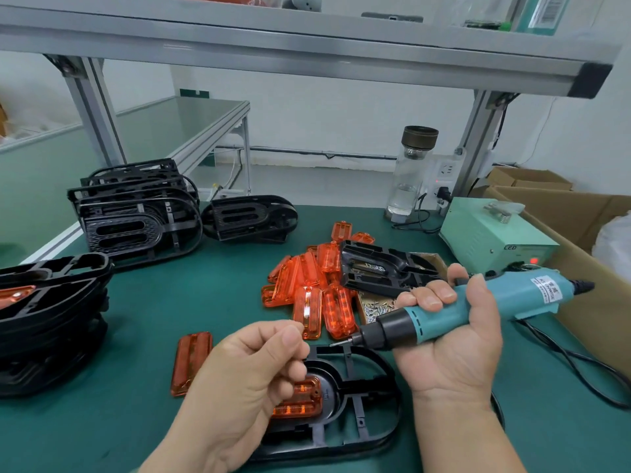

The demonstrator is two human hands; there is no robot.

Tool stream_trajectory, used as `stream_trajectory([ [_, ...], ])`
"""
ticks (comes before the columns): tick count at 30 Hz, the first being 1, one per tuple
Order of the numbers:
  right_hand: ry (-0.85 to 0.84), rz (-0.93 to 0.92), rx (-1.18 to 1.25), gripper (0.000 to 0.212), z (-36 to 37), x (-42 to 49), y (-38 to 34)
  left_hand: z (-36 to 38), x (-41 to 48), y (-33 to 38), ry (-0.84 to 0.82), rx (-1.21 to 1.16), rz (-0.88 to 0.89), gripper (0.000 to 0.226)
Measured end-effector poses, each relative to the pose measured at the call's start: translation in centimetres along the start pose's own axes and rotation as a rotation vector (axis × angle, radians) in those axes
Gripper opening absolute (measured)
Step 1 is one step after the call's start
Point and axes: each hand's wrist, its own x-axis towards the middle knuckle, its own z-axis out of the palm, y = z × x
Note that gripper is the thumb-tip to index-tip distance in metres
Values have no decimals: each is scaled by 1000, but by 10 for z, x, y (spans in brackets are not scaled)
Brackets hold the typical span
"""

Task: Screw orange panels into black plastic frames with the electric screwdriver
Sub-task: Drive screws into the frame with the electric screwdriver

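While in fingers [440, 296], screwdriver [444, 319] above frame [345, 384]

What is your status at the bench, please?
Right hand grips screwdriver, tip near frame. Left hand pinched over orange panel, contents too small to tell. Panel sits in frame.

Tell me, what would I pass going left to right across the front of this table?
Stack of black frames → loose orange panel → left hand → right hand gripping the electric screwdriver → cardboard box.
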Motion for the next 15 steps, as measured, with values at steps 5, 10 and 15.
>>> stream_trajectory([
  [5,24,-42,-2,14,2,-2,-2,9,-4,-3,-50,-75,-132,11],
  [10,-10,-48,-9,15,6,-6,0,14,-6,-3,-72,-138,-212,14],
  [15,-35,-44,-8,16,8,-9,2,13,-5,-3,-95,-191,-289,15],
])
